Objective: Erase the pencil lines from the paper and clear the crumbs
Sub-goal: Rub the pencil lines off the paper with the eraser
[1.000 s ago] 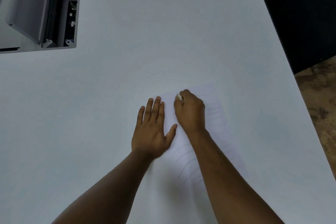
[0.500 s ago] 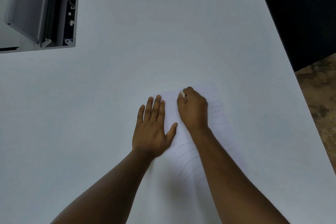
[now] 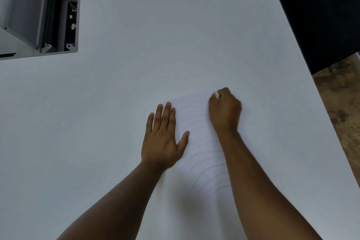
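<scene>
Paper [image 3: 196, 122] white w/ faint curved pencil lines [image 3: 206, 169], flat on table [image 3: 136, 93]

Office or workroom, large white table [image 3: 194, 25], grey cable box [image 3: 39, 11]

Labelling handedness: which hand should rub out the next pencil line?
Right. The right hand already pinches the small white eraser at the far end of the white paper sheet; the left hand lies flat, pinning its left edge.
</scene>
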`<state>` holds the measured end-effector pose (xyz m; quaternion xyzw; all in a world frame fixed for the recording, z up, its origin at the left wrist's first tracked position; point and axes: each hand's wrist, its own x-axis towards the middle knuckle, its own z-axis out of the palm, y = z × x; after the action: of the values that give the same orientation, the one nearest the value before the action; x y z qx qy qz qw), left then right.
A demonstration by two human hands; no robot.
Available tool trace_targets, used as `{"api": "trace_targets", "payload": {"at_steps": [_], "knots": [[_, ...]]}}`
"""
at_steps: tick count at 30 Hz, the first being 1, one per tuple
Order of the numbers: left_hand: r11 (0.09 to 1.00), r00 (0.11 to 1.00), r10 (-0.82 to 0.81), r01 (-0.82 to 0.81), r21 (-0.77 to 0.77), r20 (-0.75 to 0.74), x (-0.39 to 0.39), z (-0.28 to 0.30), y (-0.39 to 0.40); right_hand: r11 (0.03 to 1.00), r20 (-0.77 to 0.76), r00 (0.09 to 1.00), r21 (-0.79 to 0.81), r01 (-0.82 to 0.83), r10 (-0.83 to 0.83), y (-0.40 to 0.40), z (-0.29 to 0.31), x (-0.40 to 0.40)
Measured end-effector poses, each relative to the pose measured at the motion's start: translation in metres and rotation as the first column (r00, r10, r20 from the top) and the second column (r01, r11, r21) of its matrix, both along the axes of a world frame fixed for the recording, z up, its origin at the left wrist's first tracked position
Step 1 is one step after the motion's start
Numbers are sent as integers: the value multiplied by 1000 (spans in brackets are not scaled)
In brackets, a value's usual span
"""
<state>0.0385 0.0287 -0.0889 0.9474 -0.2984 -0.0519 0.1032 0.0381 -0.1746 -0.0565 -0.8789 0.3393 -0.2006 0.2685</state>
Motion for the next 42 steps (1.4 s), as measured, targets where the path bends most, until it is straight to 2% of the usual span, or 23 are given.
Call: {"api": "trace_targets", "payload": {"at_steps": [3,7,9,11,13,15,18,24,27,29,31,36,40,42], "knots": [[1000,1000,2,-2,-3,3,0,0,0,999,41,998,31,36,-37,-8,2,-1],[1000,1000,10,-10,3,-8,0,-1,1,986,51,986,43,-160,158,42,4,11],[1000,1000,11,-11,8,-9,0,-1,0,978,37,978,45,-205,204,52,3,12],[1000,1000,8,-7,13,-13,1,0,0,983,21,983,-9,-181,181,41,0,9],[1000,1000,2,-2,17,-17,1,0,0,994,8,997,-68,-82,82,17,-2,4],[1000,1000,3,-3,9,-26,0,1,0,999,-8,1000,-40,-3,3,-6,0,-2],[1000,1000,6,-6,-3,-26,1,0,0,1000,14,1000,-7,27,-27,-12,2,-3],[1000,1000,3,-3,-9,-3,0,-1,0,971,27,971,23,-239,238,49,4,7],[1000,1000,-1,0,-9,-12,1,0,0,992,2,994,-54,-111,112,25,-1,5],[1000,1000,-2,2,-2,-28,0,1,1,1000,-2,1000,6,-6,6,1,-1,2],[1000,999,-6,6,3,-36,0,0,0,997,21,1000,72,0,-2,-2,1,0],[999,997,13,-15,-30,-70,1,-1,1,968,96,970,94,-231,223,49,5,-5],[974,985,67,-99,-202,-160,2,4,4,953,90,954,69,-293,287,61,5,-10],[961,980,110,-147,-233,-166,12,6,10,949,78,949,57,-311,306,56,3,-11]]}}
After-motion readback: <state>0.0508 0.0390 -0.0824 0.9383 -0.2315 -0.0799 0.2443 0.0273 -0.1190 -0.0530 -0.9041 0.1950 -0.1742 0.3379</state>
